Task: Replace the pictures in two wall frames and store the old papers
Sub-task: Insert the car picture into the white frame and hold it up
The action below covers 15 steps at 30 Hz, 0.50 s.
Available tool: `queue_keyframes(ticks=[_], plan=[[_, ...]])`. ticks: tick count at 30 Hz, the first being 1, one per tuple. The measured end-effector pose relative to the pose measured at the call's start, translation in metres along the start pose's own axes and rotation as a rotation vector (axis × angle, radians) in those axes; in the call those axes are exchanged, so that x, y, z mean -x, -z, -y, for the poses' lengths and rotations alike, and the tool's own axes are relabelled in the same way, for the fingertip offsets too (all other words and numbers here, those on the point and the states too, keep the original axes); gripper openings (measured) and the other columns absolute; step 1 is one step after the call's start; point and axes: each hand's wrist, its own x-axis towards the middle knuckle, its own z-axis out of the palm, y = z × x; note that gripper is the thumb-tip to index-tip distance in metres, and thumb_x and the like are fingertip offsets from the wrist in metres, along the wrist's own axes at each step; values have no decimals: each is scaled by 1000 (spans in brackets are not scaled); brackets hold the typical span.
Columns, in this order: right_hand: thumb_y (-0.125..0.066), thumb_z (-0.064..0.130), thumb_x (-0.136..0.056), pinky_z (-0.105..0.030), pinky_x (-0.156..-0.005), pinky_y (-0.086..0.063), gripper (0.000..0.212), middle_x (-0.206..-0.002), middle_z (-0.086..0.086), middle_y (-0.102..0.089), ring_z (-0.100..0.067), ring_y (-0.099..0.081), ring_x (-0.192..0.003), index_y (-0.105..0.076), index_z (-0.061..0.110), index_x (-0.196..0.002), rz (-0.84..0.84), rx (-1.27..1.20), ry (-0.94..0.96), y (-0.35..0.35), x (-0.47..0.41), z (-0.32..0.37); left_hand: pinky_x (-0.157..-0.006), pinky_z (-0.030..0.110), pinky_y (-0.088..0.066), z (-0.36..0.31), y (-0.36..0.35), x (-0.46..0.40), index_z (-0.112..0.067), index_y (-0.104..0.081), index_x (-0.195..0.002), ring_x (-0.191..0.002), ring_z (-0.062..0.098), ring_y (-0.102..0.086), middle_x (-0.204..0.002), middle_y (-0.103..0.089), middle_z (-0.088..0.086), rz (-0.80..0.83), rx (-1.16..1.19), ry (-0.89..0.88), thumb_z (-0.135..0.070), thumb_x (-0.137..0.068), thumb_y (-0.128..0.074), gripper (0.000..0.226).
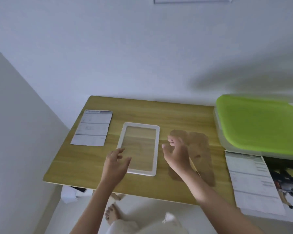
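Lying flat in the middle of the table (176,114), the empty white frame (156,149) runs its long axis from the near edge toward the far edge by the wall. The left hand (116,162) hovers at its near left corner with fingers loosely spread, grasping nothing, and looks the nearer. The right hand (176,152), fingers relaxed and empty, sits just right of the frame over the brown backing board (201,154); a printed paper (92,128) lies toward the far left corner.
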Motion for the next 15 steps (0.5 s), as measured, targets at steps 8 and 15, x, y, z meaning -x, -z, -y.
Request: queue_keyframes(ticks=[8,15], plan=[[-62,18,-88,-24,-90,-45,40,-116,-6,-58,-14,-56,-103,-54,8,-126,128,2,49,-137,-52,108,-96,42,-45,77,120,-83,-17,-51,-127,-116,23,-49,-128,-45,7,-96,-147,187,-28,-81,-68,50],[-61,26,-88,-34,-94,-46,55,-129,-6,-49,-19,-51,-116,-41,12,-137,285,47,-130,-211,-103,146,-93,35,-39,111,152,-125,-18,-44,-134,-122,23,-38,-126,-41,5,-15,-227,205,-34,-76,-72,66]])
